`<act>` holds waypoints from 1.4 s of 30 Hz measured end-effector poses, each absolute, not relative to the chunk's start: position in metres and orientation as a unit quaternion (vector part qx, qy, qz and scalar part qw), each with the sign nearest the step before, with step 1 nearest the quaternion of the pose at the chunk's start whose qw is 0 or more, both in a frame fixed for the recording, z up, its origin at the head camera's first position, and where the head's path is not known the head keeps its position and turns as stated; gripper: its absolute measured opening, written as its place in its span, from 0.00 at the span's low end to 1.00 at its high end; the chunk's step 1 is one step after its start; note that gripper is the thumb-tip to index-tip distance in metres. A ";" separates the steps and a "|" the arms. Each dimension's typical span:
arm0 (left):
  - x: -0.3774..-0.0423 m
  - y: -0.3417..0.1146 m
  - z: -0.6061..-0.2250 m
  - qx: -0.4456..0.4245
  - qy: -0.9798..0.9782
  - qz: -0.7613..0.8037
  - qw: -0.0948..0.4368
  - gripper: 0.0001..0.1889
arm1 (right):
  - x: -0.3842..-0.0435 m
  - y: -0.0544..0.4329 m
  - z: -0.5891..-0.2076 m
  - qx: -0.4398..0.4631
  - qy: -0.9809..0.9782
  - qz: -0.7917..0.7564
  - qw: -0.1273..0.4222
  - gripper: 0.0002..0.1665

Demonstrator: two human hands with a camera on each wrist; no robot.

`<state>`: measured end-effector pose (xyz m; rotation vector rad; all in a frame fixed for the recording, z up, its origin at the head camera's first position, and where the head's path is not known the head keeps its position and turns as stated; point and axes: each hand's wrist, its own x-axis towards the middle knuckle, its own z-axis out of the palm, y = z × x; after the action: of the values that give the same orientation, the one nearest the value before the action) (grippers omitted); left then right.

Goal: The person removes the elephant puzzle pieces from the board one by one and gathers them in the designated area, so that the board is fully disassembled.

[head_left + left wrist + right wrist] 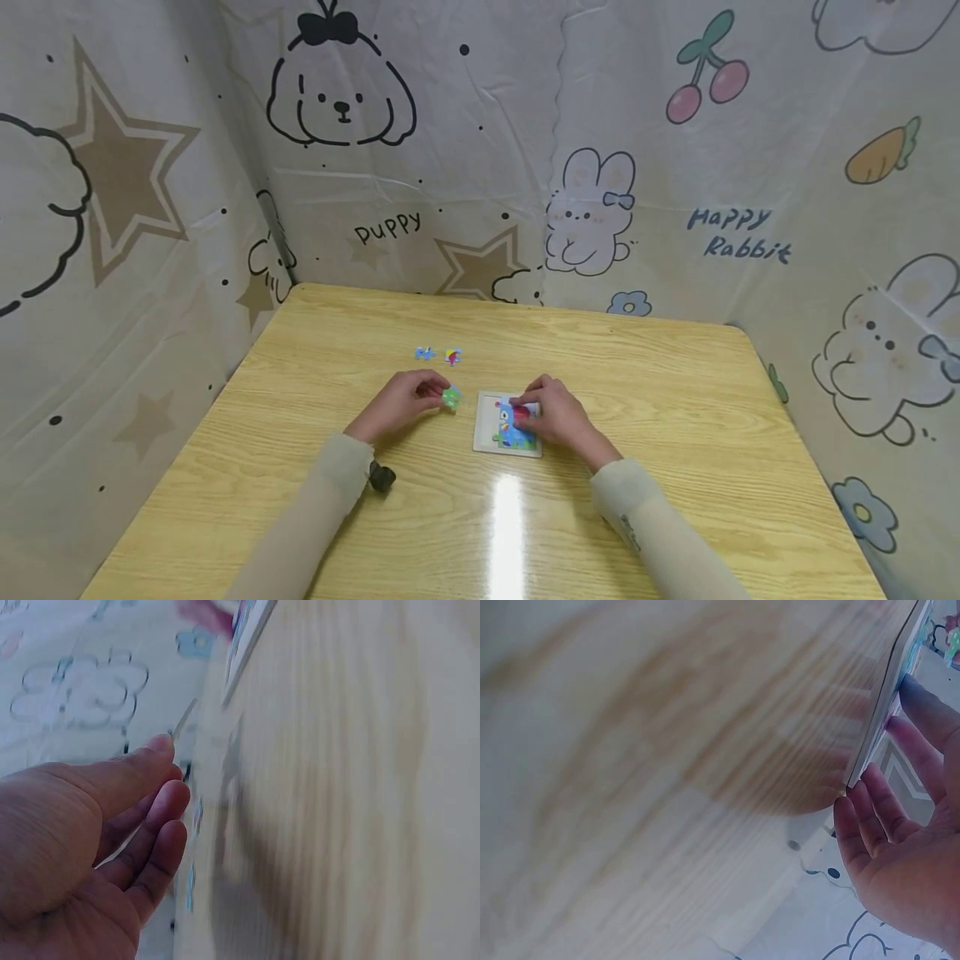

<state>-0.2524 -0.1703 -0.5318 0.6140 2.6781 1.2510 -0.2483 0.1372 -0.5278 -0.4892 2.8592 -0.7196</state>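
My left hand (397, 404) pinches a green jigsaw piece (452, 397) between thumb and fingers, above the table left of the tray. In the left wrist view the piece (184, 720) shows edge-on as a thin sliver at the thumb tip. A white-rimmed puzzle tray (487, 447) holds a partly filled picture (510, 433) in blue, red and green, with bare tray along its left side. My right hand (558, 412) rests at the tray's right side. In the right wrist view its thumb (926, 705) touches the puzzle's top and other fingertips lie at the tray's edge.
Two loose jigsaw pieces, a blue one (424, 353) and a multicoloured one (452, 357), lie on the wooden table (660, 392) beyond my left hand. A small black object (382, 477) shows at the left cuff. Printed cloth (465, 150) hangs around the table.
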 end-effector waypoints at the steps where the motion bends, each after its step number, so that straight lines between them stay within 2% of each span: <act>1: -0.256 -0.175 -0.532 0.198 0.887 0.413 0.057 0.12 | -0.248 0.137 -0.528 -0.162 0.954 -0.241 0.077 0.21; 19: -0.301 -0.248 -0.541 0.102 0.911 0.399 0.028 0.15 | -0.250 0.140 -0.531 -0.160 0.954 -0.241 0.080 0.21; 42: -0.326 -0.269 -0.545 0.098 0.934 0.344 -0.010 0.13 | -0.249 0.140 -0.529 -0.165 0.954 -0.239 0.077 0.21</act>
<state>-0.3260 -0.2693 -0.5446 0.3111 2.9517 1.0883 -0.2493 0.1397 -0.5288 -0.4941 2.8581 -0.7174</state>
